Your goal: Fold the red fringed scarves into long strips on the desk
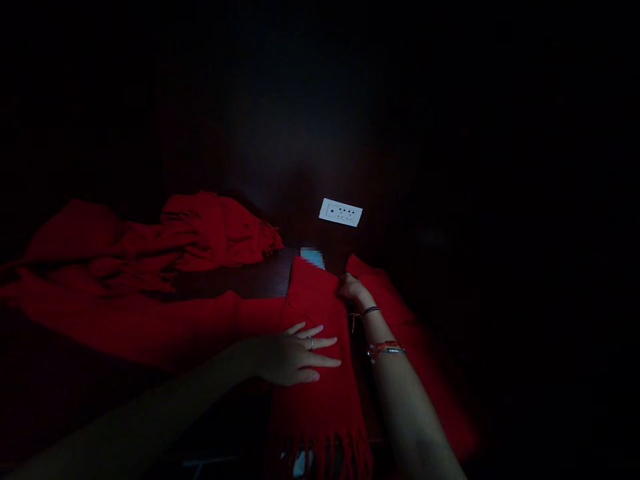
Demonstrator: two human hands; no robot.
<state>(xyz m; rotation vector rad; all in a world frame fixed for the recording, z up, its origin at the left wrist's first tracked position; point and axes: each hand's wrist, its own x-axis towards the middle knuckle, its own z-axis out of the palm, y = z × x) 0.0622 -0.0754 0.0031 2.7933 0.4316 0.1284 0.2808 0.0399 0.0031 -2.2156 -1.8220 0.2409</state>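
The left hand lies flat, fingers spread, on the red fringed scarf, presumably steadying it across the dark surface, while the right hand curls at its right edge, grip indeterminable

V. dim, faint light nr ctr, top/R near-black; pixelated patch

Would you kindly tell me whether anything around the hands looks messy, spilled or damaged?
No spill or damage shows, though much is too dark to judge. Only the bunched red cloth at the back left looks untidy: it lies in loose folds, unlike the flat, fringed red fabric under the left hand.
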